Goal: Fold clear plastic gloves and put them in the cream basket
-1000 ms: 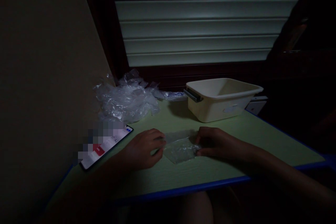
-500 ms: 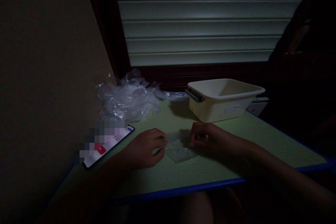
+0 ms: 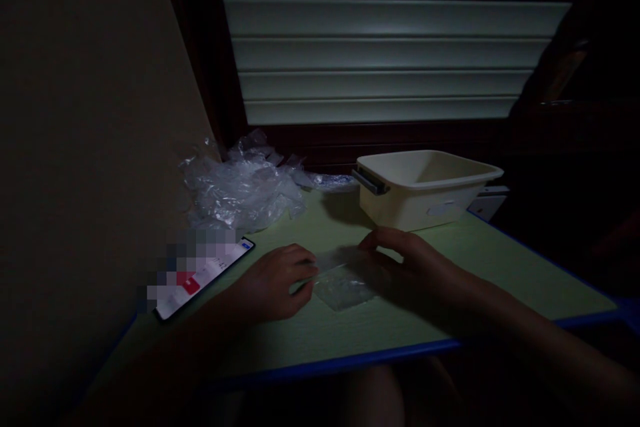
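A small clear plastic bag (image 3: 347, 288) lies flat on the green tabletop between my hands, its flap on the far side. At its left edge is my left hand (image 3: 280, 280), fingers curved and fingertips closed on the edge of the bag. Over the bag's far right corner is my right hand (image 3: 405, 257), its fingers reaching forward and the thumb held apart from them. I cannot tell whether the right fingertips touch the flap. Dim light blurs the fine detail.
A heap of crumpled clear plastic bags (image 3: 245, 187) lies at the back left against the wall. A phone (image 3: 210, 280) with a lit screen rests at the left. At the back right stands a cream plastic bin (image 3: 410, 207). A blue edge (image 3: 370, 360) borders the table.
My right hand has uncurled from a closed pinch, with fingers now extended over the bag's far right corner. My left hand and the bag have hardly moved.
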Demonstrator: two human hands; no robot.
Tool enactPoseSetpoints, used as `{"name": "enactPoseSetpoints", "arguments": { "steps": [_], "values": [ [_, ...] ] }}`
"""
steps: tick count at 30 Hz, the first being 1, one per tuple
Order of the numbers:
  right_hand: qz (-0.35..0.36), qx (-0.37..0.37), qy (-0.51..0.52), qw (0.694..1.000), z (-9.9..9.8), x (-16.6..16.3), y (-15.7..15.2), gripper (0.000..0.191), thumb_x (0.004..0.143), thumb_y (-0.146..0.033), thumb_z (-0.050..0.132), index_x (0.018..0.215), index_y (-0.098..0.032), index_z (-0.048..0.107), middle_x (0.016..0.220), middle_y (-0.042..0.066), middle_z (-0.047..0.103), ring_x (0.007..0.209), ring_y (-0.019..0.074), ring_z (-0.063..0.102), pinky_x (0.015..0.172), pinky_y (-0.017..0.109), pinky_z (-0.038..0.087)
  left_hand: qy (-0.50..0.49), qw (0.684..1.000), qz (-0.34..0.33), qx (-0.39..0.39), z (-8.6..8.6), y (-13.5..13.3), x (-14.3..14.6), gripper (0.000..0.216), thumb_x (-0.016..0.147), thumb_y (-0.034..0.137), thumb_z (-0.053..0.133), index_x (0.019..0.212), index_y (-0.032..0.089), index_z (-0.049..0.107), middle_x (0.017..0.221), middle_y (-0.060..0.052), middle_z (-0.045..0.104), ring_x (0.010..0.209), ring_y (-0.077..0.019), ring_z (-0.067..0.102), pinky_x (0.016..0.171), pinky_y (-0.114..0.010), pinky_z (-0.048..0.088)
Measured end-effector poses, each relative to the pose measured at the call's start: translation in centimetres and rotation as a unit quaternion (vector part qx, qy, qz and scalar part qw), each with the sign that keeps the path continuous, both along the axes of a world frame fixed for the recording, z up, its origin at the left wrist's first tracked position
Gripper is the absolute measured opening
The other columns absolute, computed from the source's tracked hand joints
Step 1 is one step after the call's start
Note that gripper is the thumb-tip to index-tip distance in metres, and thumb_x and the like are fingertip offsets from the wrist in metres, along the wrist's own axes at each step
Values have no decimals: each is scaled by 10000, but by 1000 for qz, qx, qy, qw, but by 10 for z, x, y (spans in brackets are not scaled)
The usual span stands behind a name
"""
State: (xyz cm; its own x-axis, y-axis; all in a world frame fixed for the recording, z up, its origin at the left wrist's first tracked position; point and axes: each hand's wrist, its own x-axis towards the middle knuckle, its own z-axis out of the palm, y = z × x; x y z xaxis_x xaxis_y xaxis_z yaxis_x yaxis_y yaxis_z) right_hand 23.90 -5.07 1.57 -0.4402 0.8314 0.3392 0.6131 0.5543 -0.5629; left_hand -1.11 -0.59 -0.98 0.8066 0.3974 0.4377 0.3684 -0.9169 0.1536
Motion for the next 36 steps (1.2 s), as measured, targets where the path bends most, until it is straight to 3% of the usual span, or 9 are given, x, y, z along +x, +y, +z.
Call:
{"name": "enactPoseSetpoints", "arguments": {
  "steps": [4, 12, 18, 23, 28, 31, 36],
  "values": [
    [-33, -15, -20, 999, -4, 12, -13, 217, 885, -268, 417, 950, -182, 605, 920, 87, 653, 810, 192, 602, 726, 306, 478, 4, 1000, 0, 7, 0, 0, 0, 200, 799, 159, 481, 897, 155, 655, 943, -87, 627, 886, -190, 563, 803, -324, 464],
    [11, 36, -119, 992, -17, 10, -37, 320, 897, -304, 420, 1154, -202, 580, 1198, 111, 575, 1085, 235, 533, 910, 352, 430, 5, 1000, -3, 6, -1, 1, -1, 214, 794, 148, 486, 927, 145, 653, 962, -94, 620, 898, -196, 558, 799, -325, 466],
    [-56, 34, -8, 998, -11, 17, 8, 279, 885, -313, 427, 1048, -195, 620, 1086, 102, 617, 990, 230, 572, 841, 368, 459, -6, 1000, -6, 4, 0, 0, 1, 203, 807, 162, 472, 895, 149, 655, 940, -93, 627, 878, -185, 568, 786, -318, 477],
    [-46, -55, -46, 996, -19, 15, 49, 195, 760, -286, 594, 874, -141, 658, 833, 86, 654, 721, 196, 596, 656, 314, 464, -21, 1000, -1, -13, -2, 2, 0, 185, 812, 174, 489, 875, 167, 664, 929, -83, 627, 877, -182, 573, 776, -315, 480],
    [-12, -80, -20, 997, -32, 12, 51, 115, 735, -244, 607, 766, -133, 600, 731, 40, 606, 650, 157, 562, 596, 270, 440, -42, 999, 16, -25, -6, 8, 0, 177, 831, 168, 481, 841, 154, 657, 942, -84, 601, 894, -179, 564, 776, -300, 476],
    [-15, -90, 9, 996, -37, 12, 48, 150, 746, -251, 591, 828, -136, 540, 744, 32, 576, 659, 151, 549, 579, 261, 436, -61, 996, 63, -27, -9, 11, 0, 160, 822, 193, 516, 925, 139, 626, 983, -87, 589, 934, -190, 550, 817, -315, 467],
    [-17, -116, 34, 992, -38, 12, 45, 282, 734, -242, 598, 978, -126, 518, 835, 57, 574, 749, 172, 552, 644, 288, 447, -29, 988, 146, -41, -11, 13, -2, 375, 764, 246, 589, 1117, 134, 532, 1077, -97, 580, 1003, -228, 529, 885, -375, 437]
  ]
}}
